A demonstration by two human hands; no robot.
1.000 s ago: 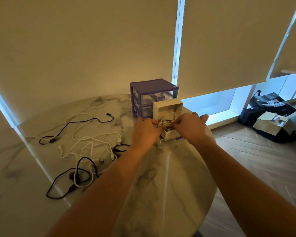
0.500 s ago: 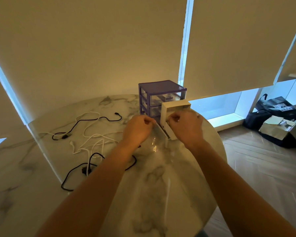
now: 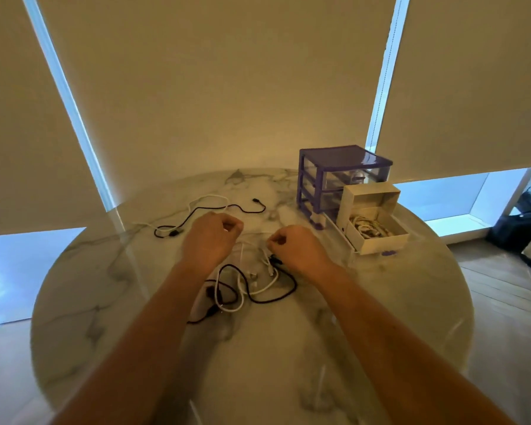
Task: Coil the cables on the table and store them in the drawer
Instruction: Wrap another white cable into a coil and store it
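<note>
A tangle of white and black cables (image 3: pixel 252 286) lies mid-table on the round marble table (image 3: pixel 380 317). My left hand (image 3: pixel 210 240) and my right hand (image 3: pixel 299 248) hover just over its far side, fingers curled shut, each seeming to pinch a white cable (image 3: pixel 242 262) that hangs down from them. Another black cable (image 3: pixel 215 211) and a white one lie farther back. At the right stands a purple drawer unit (image 3: pixel 344 176) with its bottom clear drawer (image 3: pixel 350 240) pulled out. In it sits an open white box (image 3: pixel 390 240) holding coiled cables (image 3: pixel 368 227).
Roller blinds (image 3: pixel 227 87) hang right behind the table's far edge. Black bags (image 3: pixel 521 222) rest on the wooden floor at the far right. The table's rim (image 3: pixel 469 302) curves away on the right, with bare marble near me.
Both hands have left the white box in the drawer and moved left onto the cable tangle. My view has swung left too, and the coiled cables now lie in the box.
</note>
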